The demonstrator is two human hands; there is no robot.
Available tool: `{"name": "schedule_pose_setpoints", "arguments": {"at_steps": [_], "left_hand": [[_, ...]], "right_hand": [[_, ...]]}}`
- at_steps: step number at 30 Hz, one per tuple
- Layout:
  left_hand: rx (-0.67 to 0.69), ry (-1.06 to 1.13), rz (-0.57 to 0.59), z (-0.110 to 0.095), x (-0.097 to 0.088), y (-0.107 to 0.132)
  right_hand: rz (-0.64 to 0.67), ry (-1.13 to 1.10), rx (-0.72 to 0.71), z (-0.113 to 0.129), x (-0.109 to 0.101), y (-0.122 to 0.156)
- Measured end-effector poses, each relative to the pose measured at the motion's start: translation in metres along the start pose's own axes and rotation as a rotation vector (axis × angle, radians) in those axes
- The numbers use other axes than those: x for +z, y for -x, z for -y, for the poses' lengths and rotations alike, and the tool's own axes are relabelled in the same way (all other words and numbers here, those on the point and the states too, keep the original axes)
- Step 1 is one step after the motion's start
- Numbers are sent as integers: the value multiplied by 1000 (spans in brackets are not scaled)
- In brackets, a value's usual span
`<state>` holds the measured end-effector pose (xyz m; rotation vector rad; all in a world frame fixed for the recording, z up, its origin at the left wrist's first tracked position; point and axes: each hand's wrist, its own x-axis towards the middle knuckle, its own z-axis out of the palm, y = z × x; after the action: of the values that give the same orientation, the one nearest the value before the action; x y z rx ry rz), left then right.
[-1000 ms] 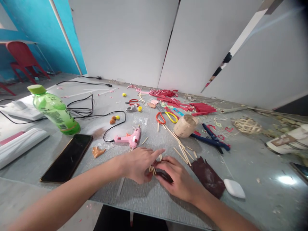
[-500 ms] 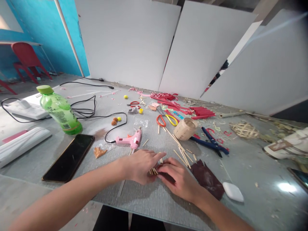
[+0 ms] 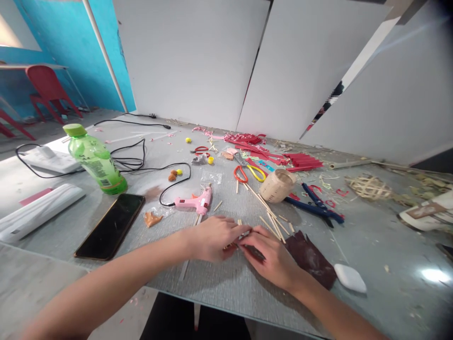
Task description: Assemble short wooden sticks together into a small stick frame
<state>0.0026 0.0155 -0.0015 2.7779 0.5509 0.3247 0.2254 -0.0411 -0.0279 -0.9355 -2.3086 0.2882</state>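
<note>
Wooden sticks (image 3: pixel 231 244) sit pinched between left hand (image 3: pixel 212 237) and right hand (image 3: pixel 274 259) on the desk (image 3: pixel 219 288); assembly looks early, more loose sticks (image 3: pixel 272 225) lie unused nearby.

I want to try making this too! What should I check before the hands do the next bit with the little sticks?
1. Both hands on the sticks: left hand and right hand meet there, ok.
2. Sticks lined up evenly: hidden by fingers, cannot tell.
3. Spare sticks close by: ok.
4. Glue gun within reach: ok.
5. Glue gun hot: cannot tell.
6. Phone away from the work: ok.
</note>
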Motion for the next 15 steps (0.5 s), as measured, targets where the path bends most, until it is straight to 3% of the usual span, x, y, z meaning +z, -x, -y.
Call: {"name": "schedule_pose_setpoints", "arguments": {"at_steps": [10, 15], "left_hand": [[-49, 10, 16, 0, 4, -2], [-81, 14, 20, -4, 0, -2]], "right_hand": [[-12, -109, -69, 9, -7, 6], [-45, -7, -15, 3, -4, 10]]}}
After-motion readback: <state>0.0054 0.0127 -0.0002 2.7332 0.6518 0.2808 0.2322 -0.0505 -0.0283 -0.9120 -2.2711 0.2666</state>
